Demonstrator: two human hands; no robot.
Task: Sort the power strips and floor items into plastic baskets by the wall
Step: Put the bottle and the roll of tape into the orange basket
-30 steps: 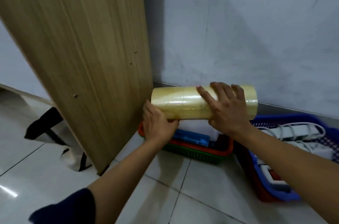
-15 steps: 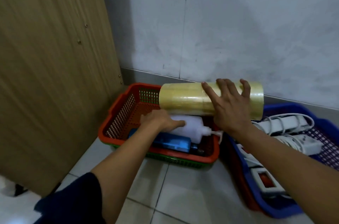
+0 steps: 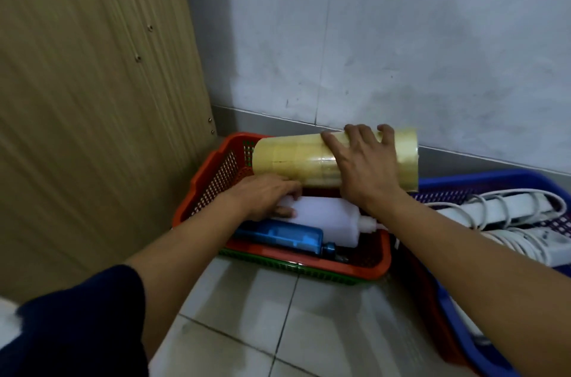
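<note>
My right hand (image 3: pixel 363 171) grips a long yellowish stack of tape rolls (image 3: pixel 293 160) and holds it level over the back of the red basket (image 3: pixel 213 179) by the wall. My left hand (image 3: pixel 262 197) is down inside that basket, fingers resting on the end of a white plastic bottle (image 3: pixel 327 219) that lies on its side. A blue bottle (image 3: pixel 287 237) lies in front of the white one. To the right, a blue basket (image 3: pixel 463 183) holds white power strips (image 3: pixel 506 209) with coiled cords.
A wooden panel (image 3: pixel 92 98) stands close on the left, touching the red basket's corner. A green basket (image 3: pixel 290 267) sits under the red one. The grey wall (image 3: pixel 401 36) runs right behind both baskets. Pale floor tiles (image 3: pixel 278 315) lie in front.
My left hand let go of the tape stack and dropped into the red basket onto the white bottle. My right hand lowered the stack toward the basket. The view has shifted closer.
</note>
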